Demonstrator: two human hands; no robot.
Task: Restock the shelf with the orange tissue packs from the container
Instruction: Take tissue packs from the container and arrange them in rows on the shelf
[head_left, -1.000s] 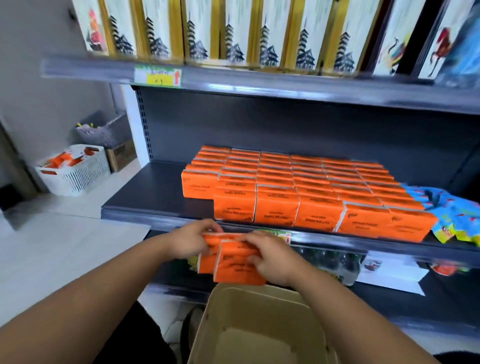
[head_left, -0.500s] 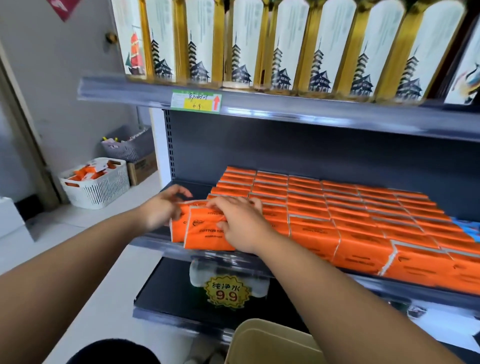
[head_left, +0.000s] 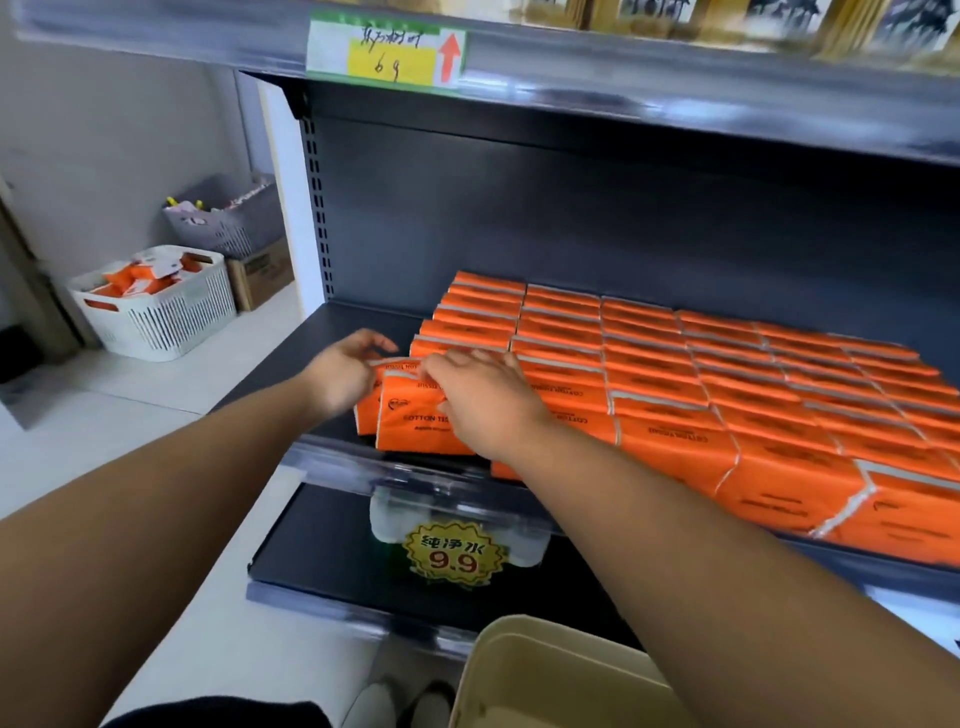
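Far left, on the pale floor: a white slotted basket (head_left: 156, 312) holding loose orange packs, with a grey basket (head_left: 223, 223) and a cardboard box (head_left: 260, 271) behind it against the wall. Centre left: the left hand (head_left: 340, 376) curls round the left end of the held tissue packs (head_left: 410, 413), thumb on top and fingers reaching behind them. These two orange packs stand on edge, one just behind the other, at the front left of the dark shelf (head_left: 317, 340), touching the first column of the stocked tissue packs (head_left: 675, 374). Centre: the right hand (head_left: 483, 397) lies over the top edge of the held packs, fingers bent down the far side and thumb pinching the near face. Above, on the upper shelf rail, a green-bordered price tag (head_left: 387, 52) with a red arrow. Below the hands, on the lower level, a yellow starburst label (head_left: 454, 553) reading 9.9 fronts a wrapped pack of bottles. Right: the stocked packs fill the shelf in close rows, front to back. Bottom right of centre: the beige container (head_left: 519, 631), its rim partly hidden by the right forearm.
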